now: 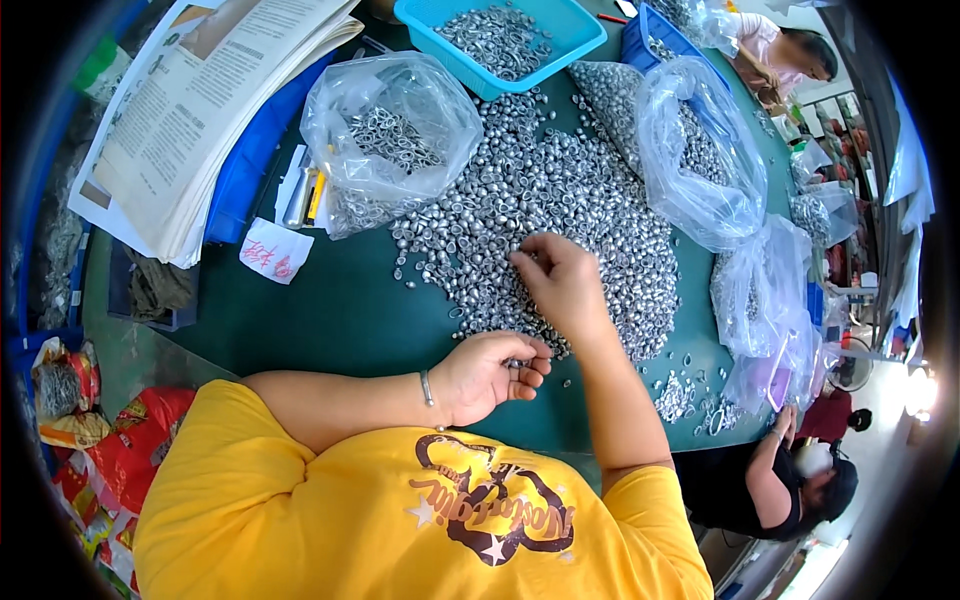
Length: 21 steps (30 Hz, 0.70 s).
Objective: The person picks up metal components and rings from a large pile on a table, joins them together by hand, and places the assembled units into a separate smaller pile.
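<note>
A broad pile of small silvery metal pieces (620,240), rounded and ring-like, covers the middle of the dark green table (320,310). My right hand (565,285) reaches over the pile, thumb and fingers pinched together at its surface; whatever is between the fingertips is too small to make out. Lower down, close to my body, my left hand (485,375) is turned partly palm up with its fingers curled. A few small metal pieces (515,363) show inside its fingers. A thin bracelet (427,388) circles the left wrist.
A clear bag (330,105) of metal rings and a light blue basin (578,50) stand beyond the pile. More filled bags (700,205) line the right side. Stacked printed sheets (185,120) and a paper slip (275,250) lie left. Another person (775,485) sits at right.
</note>
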Tool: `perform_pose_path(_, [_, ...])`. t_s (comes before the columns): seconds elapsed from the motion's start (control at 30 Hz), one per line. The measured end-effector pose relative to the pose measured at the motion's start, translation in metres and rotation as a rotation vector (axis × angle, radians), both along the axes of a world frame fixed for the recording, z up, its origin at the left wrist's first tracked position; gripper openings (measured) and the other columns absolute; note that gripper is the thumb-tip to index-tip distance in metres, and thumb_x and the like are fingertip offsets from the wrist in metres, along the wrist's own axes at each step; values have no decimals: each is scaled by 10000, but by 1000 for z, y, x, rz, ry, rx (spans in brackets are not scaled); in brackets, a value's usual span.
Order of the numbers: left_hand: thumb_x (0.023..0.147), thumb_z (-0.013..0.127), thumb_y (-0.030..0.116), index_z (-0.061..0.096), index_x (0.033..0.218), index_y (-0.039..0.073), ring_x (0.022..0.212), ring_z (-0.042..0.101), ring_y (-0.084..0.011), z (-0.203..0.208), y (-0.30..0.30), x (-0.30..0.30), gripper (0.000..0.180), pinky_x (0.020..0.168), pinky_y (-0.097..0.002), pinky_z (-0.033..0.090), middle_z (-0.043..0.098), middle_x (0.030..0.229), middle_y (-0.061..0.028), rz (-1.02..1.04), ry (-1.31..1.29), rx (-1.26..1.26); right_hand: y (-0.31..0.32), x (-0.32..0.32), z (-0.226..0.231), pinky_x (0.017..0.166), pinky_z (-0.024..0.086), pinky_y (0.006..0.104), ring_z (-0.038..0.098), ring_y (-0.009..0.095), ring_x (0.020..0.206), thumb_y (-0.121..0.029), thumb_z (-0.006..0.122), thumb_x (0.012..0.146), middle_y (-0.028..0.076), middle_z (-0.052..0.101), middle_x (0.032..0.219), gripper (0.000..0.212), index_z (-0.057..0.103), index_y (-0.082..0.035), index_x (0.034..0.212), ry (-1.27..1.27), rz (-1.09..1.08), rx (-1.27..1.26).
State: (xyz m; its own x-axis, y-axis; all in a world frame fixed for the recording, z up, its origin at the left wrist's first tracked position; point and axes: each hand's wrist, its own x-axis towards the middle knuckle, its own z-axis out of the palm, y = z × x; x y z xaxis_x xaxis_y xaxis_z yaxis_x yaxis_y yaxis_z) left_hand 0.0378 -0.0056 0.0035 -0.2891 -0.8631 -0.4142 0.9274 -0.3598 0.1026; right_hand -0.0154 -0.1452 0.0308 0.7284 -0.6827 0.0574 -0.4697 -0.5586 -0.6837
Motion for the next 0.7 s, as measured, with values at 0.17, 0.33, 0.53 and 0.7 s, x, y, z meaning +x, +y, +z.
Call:
perform_pose_path(0.17, [841, 459, 97, 583, 922, 16, 738, 547, -155, 1, -1, 0, 168, 670, -289, 463, 587, 845, -69, 6, -6, 3, 2, 3, -1, 600, 479, 358, 590, 326, 663, -88, 662, 723, 169, 617, 764, 155, 623, 4, 842, 79, 67, -365])
perform_pose_path(0.33, [842, 458, 96, 583, 923, 14, 734, 545, -152, 2, -1, 0, 169, 671, -288, 462, 587, 845, -69, 8, -3, 2, -7, -9, -7, 536, 417, 203, 515, 60, 612, -88, 602, 812, 24, 607, 696, 136, 622, 27, 882, -126, -40, 210])
perform_pose_path(0.53, [840, 454, 95, 582, 923, 10, 725, 548, -151, -1, -2, 0, 174, 668, -284, 464, 585, 841, -70, 9, 13, -1, -10, -14, 2, 515, 405, 215, 489, 72, 570, -82, 594, 810, 40, 584, 654, 127, 616, 27, 870, -41, -122, 269])
perform_pose_path(0.7, [837, 452, 92, 581, 926, 8, 726, 549, -151, -1, -2, 2, 177, 673, -282, 464, 583, 841, -71, 5, 15, 9, -9, -19, 1, 555, 421, 198, 519, 44, 632, -61, 615, 790, 31, 610, 706, 119, 616, 10, 886, 9, 147, -62])
